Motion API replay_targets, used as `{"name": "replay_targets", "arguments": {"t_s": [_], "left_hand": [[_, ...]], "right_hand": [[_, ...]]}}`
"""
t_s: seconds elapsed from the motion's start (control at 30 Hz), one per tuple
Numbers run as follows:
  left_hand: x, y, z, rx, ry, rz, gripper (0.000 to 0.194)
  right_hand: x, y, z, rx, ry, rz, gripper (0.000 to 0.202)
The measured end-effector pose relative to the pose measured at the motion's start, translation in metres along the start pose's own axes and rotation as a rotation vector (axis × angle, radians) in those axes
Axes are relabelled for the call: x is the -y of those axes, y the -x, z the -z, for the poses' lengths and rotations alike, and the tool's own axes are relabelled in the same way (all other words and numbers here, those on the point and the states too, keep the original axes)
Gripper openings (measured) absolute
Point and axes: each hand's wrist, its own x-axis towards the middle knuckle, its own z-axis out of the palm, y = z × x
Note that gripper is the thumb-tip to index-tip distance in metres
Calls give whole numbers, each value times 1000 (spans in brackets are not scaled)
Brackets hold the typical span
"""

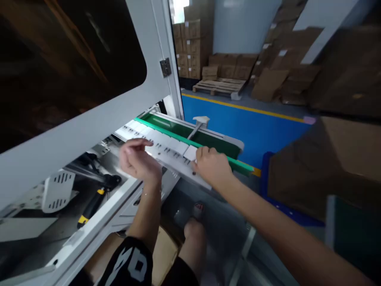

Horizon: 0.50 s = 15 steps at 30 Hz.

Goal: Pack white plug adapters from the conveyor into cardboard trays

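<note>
A row of flat white pieces [154, 140] lies along a grey metal rail [190, 174] that sticks out of a white machine. My right hand [212, 165] rests on the rail's near end, fingertips pinching the last white piece [190, 153]. My left hand [138, 159] hovers over the middle of the row with curled fingers, holding nothing that I can see.
A green conveyor belt [190, 133] runs just behind the rail. The machine's white door with a dark window [89, 79] hangs open at upper left. A black-and-yellow tool [91, 207] lies inside. Cardboard boxes [193, 43], a wooden pallet [218, 85] and a blue floor lie beyond.
</note>
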Motion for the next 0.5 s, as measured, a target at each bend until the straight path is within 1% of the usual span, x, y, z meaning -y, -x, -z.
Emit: {"name": "replay_targets", "arguments": {"t_s": [0.03,0.07,0.13,0.17,0.2,0.27,0.3,0.33,0.37,0.4,0.43,0.47,0.5], "left_hand": [[13,-7,-2,0,-49,-23,21],[21,-10,0,15,-124,-28,19],[24,-10,13,59,-290,15,16],[21,-7,21,102,-362,48,14],[18,-5,30,180,-422,79,13],[12,-5,45,435,-557,113,13],[10,-10,51,559,-628,93,14],[9,-20,57,657,-700,45,15],[9,-34,62,723,-765,-22,16],[10,-52,67,762,-817,-99,16],[10,-73,72,794,-854,-178,17],[9,-95,78,849,-879,-235,18],[7,-117,84,904,-900,-281,20]], "right_hand": [[1,-1,0,-20,-60,-34,54],[2,-1,1,-28,-111,-78,49],[3,-2,7,2,-177,-151,43],[2,-4,9,34,-194,-153,43],[-1,-6,10,70,-204,-126,44],[-8,-13,13,122,-232,-21,48],[-13,-17,15,130,-262,43,52],[-17,-21,18,122,-311,97,56],[-21,-23,22,95,-378,126,60],[-24,-23,27,48,-457,114,62],[-26,-21,35,-19,-536,59,61],[-28,-15,43,-101,-600,-45,58],[-30,-5,54,-186,-642,-187,54]]}}
